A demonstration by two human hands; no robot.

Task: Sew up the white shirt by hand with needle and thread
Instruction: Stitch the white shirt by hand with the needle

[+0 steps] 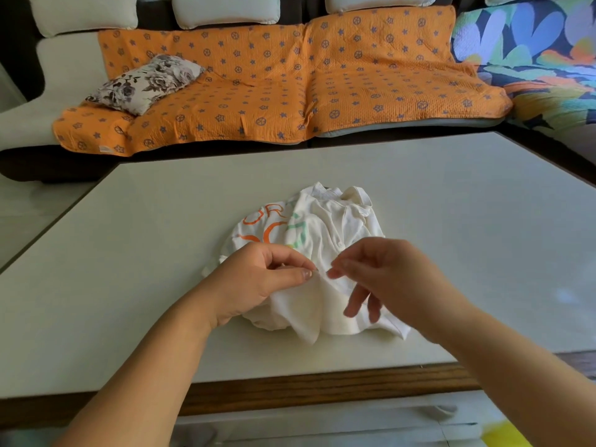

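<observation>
A crumpled white shirt [325, 227] with orange and green print lies on the pale table [161, 240]. My left hand [258, 282] pinches a raised fold of the shirt between thumb and forefinger. My right hand [383, 275] is just to its right, with thumb and forefinger pinched together at the same fold and the other fingers hanging loose over the cloth. Something thin shows between the two fingertips; the needle and thread are too small to make out clearly.
The table has a wooden front edge [322, 388] close to me. Behind it stands a sofa with an orange patterned cover [274, 88], a floral cushion [145, 83] at left and a colourful throw [541, 59] at right.
</observation>
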